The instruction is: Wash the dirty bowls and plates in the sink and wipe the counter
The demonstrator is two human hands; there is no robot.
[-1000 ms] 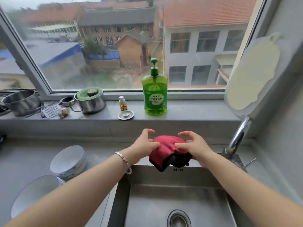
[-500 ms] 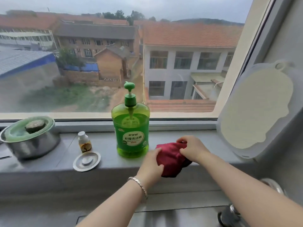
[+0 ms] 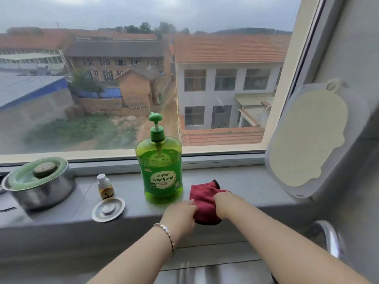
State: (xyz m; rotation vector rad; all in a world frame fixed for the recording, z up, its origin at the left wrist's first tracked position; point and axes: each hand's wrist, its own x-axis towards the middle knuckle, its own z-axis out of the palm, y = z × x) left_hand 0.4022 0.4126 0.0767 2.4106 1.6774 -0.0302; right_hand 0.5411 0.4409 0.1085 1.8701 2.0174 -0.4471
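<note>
Newly on windowsill (image 3: 248,186): red cloth (image 3: 202,196).

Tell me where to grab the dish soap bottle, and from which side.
Grip the dish soap bottle round its narrow collar under the pump, coming from the front: the body looks wide for one hand, the window stands behind, and the red cloth lies at its right.

Both bare forearms reach forward, side by side. The left hand (image 3: 180,212), a bracelet (image 3: 167,232) at its wrist, pinches the left edge of the red cloth (image 3: 202,196); the right hand (image 3: 224,202) grips it with curled fingers
</note>
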